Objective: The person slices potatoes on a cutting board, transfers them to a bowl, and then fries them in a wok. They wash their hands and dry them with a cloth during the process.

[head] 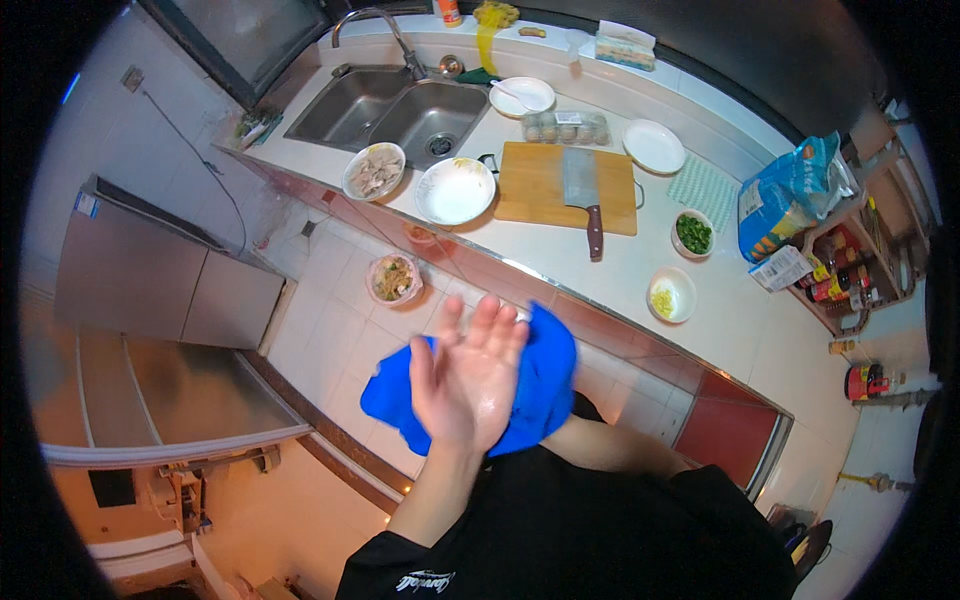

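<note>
My left hand (476,375) is raised palm up with the fingers spread a little, and the palm looks wet. Around and behind it is a bright blue cloth (544,375), bunched up in mid-air. My right forearm (611,448) runs in from the right to this cloth. The right hand itself is hidden by the folds, where it appears to hold the cloth. Both hands are in front of my body, short of the counter edge.
On the counter (600,285) are a cutting board (532,187) with a cleaver (581,180), a white bowl (455,191), a bowl of meat pieces (375,171), chopped greens (694,234), an egg carton (566,129) and a double sink (435,120). A lined bin (394,280) stands on the floor.
</note>
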A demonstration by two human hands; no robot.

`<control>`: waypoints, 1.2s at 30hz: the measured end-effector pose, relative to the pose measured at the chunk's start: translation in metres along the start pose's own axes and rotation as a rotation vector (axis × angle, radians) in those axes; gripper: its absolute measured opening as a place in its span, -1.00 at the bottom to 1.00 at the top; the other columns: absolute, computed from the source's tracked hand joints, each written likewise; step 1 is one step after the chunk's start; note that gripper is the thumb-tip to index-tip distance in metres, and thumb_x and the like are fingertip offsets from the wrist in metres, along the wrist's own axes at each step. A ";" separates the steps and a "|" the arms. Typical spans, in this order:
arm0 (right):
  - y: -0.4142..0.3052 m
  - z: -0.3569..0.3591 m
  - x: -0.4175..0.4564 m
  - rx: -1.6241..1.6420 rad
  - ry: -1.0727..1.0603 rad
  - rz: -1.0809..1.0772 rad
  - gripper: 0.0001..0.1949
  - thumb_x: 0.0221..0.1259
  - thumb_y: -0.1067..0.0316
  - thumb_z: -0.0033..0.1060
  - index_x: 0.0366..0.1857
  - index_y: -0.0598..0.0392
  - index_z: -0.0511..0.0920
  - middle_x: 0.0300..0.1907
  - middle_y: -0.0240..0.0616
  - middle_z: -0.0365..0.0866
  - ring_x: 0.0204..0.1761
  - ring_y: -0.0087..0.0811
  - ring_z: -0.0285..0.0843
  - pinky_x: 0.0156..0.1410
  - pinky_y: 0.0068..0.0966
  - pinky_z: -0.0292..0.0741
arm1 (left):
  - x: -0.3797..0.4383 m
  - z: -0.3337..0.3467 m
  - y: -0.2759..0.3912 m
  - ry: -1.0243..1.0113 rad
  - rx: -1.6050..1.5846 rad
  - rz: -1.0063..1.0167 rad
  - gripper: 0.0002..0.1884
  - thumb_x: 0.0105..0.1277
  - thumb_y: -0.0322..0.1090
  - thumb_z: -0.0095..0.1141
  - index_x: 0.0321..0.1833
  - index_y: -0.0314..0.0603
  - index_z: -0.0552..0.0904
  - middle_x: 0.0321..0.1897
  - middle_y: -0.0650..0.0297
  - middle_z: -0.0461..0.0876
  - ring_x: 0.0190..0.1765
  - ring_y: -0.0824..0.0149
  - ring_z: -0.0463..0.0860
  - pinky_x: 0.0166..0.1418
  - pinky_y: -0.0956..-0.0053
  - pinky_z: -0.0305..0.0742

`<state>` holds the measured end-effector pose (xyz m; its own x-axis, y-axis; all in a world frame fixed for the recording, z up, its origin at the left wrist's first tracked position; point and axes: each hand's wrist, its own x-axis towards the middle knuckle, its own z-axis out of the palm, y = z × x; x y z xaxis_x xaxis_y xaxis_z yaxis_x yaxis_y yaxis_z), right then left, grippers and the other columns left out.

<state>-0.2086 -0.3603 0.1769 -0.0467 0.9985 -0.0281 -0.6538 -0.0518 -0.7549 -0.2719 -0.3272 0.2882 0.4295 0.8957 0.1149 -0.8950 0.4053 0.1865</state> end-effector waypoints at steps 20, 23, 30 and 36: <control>-0.042 0.009 0.013 -0.160 0.273 0.109 -0.67 0.51 0.09 -0.04 -0.04 0.18 0.51 -0.16 -0.33 0.58 -0.13 -0.56 0.52 -0.02 -0.52 0.49 | -0.039 -0.071 -0.031 0.300 0.704 0.027 -0.50 0.61 -0.17 -0.25 0.48 -0.31 0.22 0.42 0.05 0.29 0.44 0.22 0.29 0.54 0.35 0.08; -0.032 -0.002 0.014 -0.273 0.390 0.041 -0.68 0.50 0.09 0.00 -0.22 0.17 0.55 -0.36 -0.44 0.55 -0.30 -0.63 0.47 -0.18 -0.56 0.45 | -0.039 -0.088 -0.048 0.381 0.921 0.124 -0.50 0.61 -0.16 -0.23 0.45 -0.36 0.27 0.26 0.22 0.45 0.29 0.36 0.41 0.43 0.48 0.21; -0.043 -0.007 0.006 -0.682 0.096 0.010 -0.72 0.45 0.24 -0.07 -0.04 0.26 0.48 -0.20 -0.09 0.59 -0.09 -0.29 0.57 0.03 -0.29 0.51 | -0.052 -0.066 -0.025 0.436 1.100 0.347 -0.44 0.44 -0.23 0.13 0.39 -0.35 0.30 0.25 0.14 0.44 0.32 0.27 0.42 0.48 0.36 0.20; -0.049 0.004 -0.025 -1.201 -0.084 -0.332 -0.75 0.28 0.26 0.16 -0.02 0.04 0.54 -0.07 -0.12 0.61 -0.04 -0.21 0.56 0.16 -0.27 0.44 | -0.067 -0.078 -0.009 0.357 0.428 -0.336 -0.30 0.38 -0.29 0.21 0.50 -0.22 0.17 0.38 0.16 0.34 0.34 0.26 0.40 0.41 0.37 0.32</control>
<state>-0.1783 -0.3830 0.2171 -0.0884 0.9539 0.2868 0.4570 0.2947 -0.8393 -0.3021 -0.3771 0.2031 0.5451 0.7686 -0.3350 -0.5603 0.6311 0.5364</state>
